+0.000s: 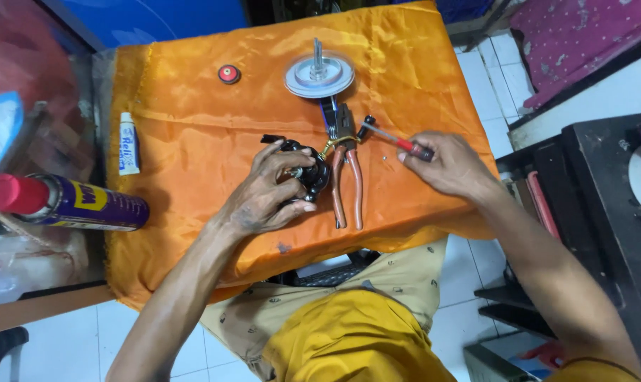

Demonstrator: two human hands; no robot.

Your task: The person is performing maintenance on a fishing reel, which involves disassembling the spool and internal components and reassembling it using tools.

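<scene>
My left hand point(267, 194) grips a small black reel body point(310, 171) resting on the orange cloth point(193, 163). My right hand point(451, 166) holds a red-handled screwdriver point(398, 141), its shaft pointing left toward the black part. Pliers with reddish-brown handles point(348, 170) lie between the two hands, jaws pointing away from me. Beyond them stands a round white spool with a metal shaft point(319, 73).
A small red cap point(229, 73) lies at the back left of the cloth. A white tube point(128, 145) sits at the cloth's left edge, next to a blue and yellow spray can with a red cap point(66, 201). Black shelving point(603, 205) stands to the right.
</scene>
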